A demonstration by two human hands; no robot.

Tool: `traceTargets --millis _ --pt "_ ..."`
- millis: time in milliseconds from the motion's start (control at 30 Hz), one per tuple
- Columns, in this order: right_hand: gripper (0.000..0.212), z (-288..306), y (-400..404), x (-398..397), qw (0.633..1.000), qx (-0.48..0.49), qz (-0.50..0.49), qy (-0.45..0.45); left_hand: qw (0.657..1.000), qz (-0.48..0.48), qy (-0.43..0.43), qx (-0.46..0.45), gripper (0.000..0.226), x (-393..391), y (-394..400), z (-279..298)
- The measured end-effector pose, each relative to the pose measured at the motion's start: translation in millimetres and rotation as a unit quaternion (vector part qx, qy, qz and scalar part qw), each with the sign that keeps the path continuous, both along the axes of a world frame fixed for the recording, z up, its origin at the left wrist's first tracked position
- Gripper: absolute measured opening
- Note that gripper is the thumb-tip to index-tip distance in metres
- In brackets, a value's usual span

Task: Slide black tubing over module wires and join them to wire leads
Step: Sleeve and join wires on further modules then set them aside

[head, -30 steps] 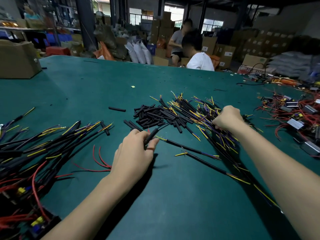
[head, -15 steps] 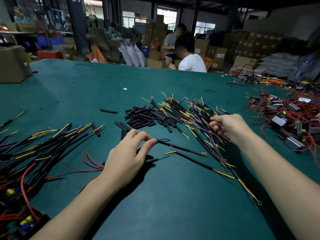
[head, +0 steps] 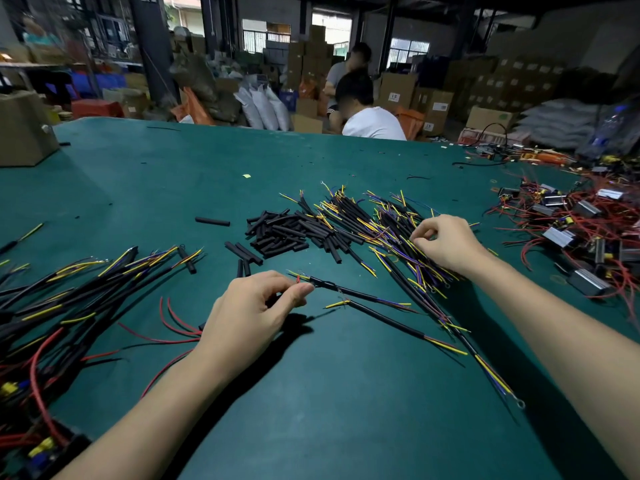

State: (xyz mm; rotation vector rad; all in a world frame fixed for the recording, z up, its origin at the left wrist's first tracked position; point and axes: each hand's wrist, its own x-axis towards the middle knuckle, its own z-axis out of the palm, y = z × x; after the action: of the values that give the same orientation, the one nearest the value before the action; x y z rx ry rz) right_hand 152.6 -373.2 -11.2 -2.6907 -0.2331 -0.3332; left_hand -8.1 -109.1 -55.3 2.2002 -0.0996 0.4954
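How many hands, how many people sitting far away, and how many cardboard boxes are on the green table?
Hands: 2, the left hand pinching a black-sleeved wire, and the right hand in the wire pile
People far away: 2, one in a white shirt, one in a grey shirt
Cardboard boxes on the green table: 1, the cardboard box at the left
Total: 5

pretty dim overall, daylight only from windows [head: 266, 38] way beyond the hands. soft shadow under the left hand [head: 254, 313], wide-angle bending at the edges, background soft and murky.
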Motion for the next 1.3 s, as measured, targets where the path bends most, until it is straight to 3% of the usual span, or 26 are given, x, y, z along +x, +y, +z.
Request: traceTargets --millis 267,400,533,633,767,867,967,1033,1067,1167,1300 --pt "0.015 -7 37 19 0.998 0.010 -0.058 0.030 0.999 0.016 -0.012 -0.032 0.037 2 1 0" --pt "0.018 -2 47 31 0.984 0.091 -0.140 0.066 0.999 0.014 -0.019 -0.038 0.038 1 2 1" --pt "0.019 11 40 28 0.938 0.256 -0.232 -0.037 0.998 0.014 -0.023 -0.059 0.046 2 2 1" --pt "0.019 20 33 8 0.917 0.326 -0.205 -0.103 0.995 0.014 -0.025 -0.093 0.043 2 2 2" --pt "0.014 11 20 -34 0.963 0.257 -0.079 -0.014 0.989 0.026 -0.048 -0.140 0.032 1 0 5" --pt "0.024 -3 8 -70 0.986 0.149 0.007 0.079 0.981 0.032 -0.048 -0.183 0.032 2 1 7" --pt "0.022 -9 0 -89 0.994 0.004 0.021 0.107 0.979 0.039 -0.053 -0.191 0.034 1 2 10" --pt "0.003 -2 2 -93 0.991 -0.096 0.005 0.096 0.980 0.044 -0.052 -0.185 0.033 0 2 11" --pt "0.011 2 7 -94 0.988 -0.133 -0.002 0.073 0.981 0.045 -0.051 -0.184 0.033 0 3 10" --pt "0.023 10 40 -88 0.995 -0.091 0.031 -0.014 0.980 0.047 -0.052 -0.186 0.033 0 3 10" --pt "0.018 0 97 -75 0.995 -0.018 0.089 0.032 0.976 0.031 -0.049 -0.209 0.034 -1 1 9"
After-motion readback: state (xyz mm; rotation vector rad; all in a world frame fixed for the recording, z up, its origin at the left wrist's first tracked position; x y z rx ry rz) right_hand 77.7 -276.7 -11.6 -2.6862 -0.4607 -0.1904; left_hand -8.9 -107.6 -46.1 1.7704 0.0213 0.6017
